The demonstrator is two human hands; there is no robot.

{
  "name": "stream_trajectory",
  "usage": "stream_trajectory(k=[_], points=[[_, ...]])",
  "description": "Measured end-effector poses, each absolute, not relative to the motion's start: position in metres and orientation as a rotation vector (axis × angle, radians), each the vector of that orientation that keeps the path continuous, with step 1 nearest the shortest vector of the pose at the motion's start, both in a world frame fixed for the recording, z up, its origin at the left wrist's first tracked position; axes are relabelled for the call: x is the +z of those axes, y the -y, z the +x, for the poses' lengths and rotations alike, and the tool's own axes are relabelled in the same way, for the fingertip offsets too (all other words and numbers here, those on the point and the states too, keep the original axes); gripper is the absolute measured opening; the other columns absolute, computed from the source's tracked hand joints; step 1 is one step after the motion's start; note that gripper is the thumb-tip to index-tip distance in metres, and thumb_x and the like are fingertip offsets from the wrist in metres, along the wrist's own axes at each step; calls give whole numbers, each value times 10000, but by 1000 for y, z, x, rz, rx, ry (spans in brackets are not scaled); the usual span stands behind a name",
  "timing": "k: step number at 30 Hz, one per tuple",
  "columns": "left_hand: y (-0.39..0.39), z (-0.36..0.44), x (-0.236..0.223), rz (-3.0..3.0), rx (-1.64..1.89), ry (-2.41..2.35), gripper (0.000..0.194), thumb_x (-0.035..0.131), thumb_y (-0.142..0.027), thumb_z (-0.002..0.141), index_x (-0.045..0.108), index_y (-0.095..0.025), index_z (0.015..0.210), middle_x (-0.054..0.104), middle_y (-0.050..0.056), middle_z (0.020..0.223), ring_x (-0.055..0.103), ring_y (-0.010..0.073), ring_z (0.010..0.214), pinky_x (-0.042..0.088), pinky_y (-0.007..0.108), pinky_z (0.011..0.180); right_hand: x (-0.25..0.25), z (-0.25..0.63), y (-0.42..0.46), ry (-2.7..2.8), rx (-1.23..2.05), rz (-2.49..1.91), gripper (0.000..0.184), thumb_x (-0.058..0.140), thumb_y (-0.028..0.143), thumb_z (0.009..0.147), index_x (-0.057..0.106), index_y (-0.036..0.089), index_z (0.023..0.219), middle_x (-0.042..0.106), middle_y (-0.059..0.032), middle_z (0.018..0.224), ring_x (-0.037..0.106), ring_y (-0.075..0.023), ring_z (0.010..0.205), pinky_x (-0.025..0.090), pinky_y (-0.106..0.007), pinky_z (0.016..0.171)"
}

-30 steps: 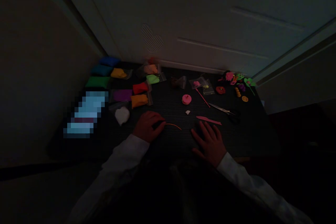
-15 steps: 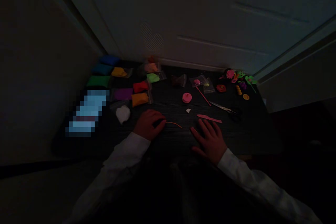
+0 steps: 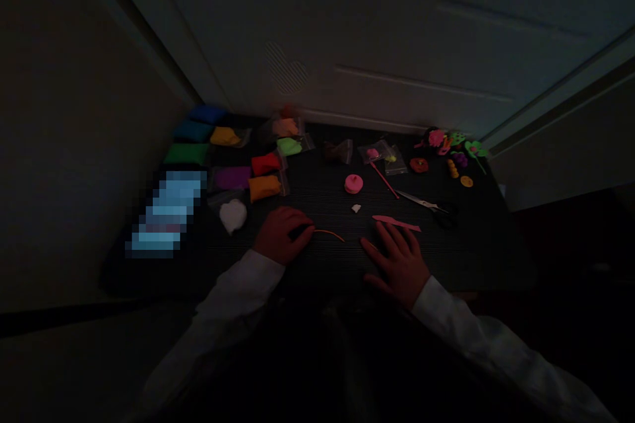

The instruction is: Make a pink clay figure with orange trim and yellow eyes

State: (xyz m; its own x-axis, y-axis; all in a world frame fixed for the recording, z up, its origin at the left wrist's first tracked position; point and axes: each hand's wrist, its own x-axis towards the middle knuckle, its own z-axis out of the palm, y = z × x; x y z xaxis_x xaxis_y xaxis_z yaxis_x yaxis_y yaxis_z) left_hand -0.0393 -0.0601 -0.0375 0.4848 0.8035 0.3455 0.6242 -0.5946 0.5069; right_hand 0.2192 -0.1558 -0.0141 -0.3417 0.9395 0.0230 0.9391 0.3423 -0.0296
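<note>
My left hand (image 3: 284,235) pinches one end of a thin orange clay strand (image 3: 330,233) between thumb and fingers. The strand's free end curves to the right over the dark tabletop. Palm down with fingers spread, my right hand (image 3: 397,263) rests on the table and holds nothing. Just beyond its fingertips lies a pink modelling knife (image 3: 395,223). A small white clay bit (image 3: 356,209) and a round pink clay piece (image 3: 354,184) sit farther back, between the hands.
Bagged clay, such as orange (image 3: 265,188), purple (image 3: 233,178) and white (image 3: 233,215), covers the left side. A glowing blurred screen (image 3: 169,211) is at far left. Scissors (image 3: 424,203), a pink stick (image 3: 384,180) and clay flowers (image 3: 436,139) lie right. A panelled door (image 3: 367,39) stands behind.
Both hands hold nearly the same pose. The right hand has shifted very slightly, and the orange strand still lies in the left hand's pinch.
</note>
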Motion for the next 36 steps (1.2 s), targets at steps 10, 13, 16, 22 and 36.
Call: stream_trajectory(k=[10, 13, 16, 22, 36], points=[[61, -39, -37, 2440, 798, -1218, 181, 513, -305, 741, 614, -172, 812, 602, 47, 822, 525, 160, 809, 416, 332, 763, -16, 216, 154, 2427, 15, -1874, 569, 394, 544, 750, 340, 295, 1259, 151, -103, 1403, 180, -308, 1248, 123, -534, 961], [61, -40, -38, 2437, 810, -1226, 190, 515, -309, 741, 612, -165, 818, 600, 53, 830, 520, 163, 821, 413, 333, 770, -16, 221, 152, 2334, -1, -1911, 552, 402, 486, 772, 327, 261, 1271, 136, -108, 1405, 172, -293, 1254, 140, -510, 970], [61, -41, -39, 2461, 781, -1222, 197, 510, -315, 744, 610, -174, 839, 603, 51, 847, 522, 167, 832, 403, 343, 776, -18, 226, 151, 2264, -3, -1873, 469, 416, 425, 789, 401, 253, 1225, 196, -103, 1388, 208, -261, 1248, 168, -474, 975], [67, -26, -31, 2616, 651, -1134, 230, 502, -343, 748, 607, -240, 925, 611, 35, 936, 490, 211, 925, 353, 400, 799, -25, 219, 139, 2107, -37, -1808, 296, 489, 399, 761, 585, 253, 999, 416, -67, 1271, 307, -244, 1199, 193, -458, 963], [67, 3, -28, 2677, 557, -1011, 153, 475, -297, 781, 620, -256, 806, 618, -2, 908, 464, 199, 945, 305, 414, 819, -21, 193, 133, 2130, 149, -1661, 173, 463, 311, 794, 613, 229, 824, 612, -22, 941, 494, -162, 948, 233, -373, 921]])
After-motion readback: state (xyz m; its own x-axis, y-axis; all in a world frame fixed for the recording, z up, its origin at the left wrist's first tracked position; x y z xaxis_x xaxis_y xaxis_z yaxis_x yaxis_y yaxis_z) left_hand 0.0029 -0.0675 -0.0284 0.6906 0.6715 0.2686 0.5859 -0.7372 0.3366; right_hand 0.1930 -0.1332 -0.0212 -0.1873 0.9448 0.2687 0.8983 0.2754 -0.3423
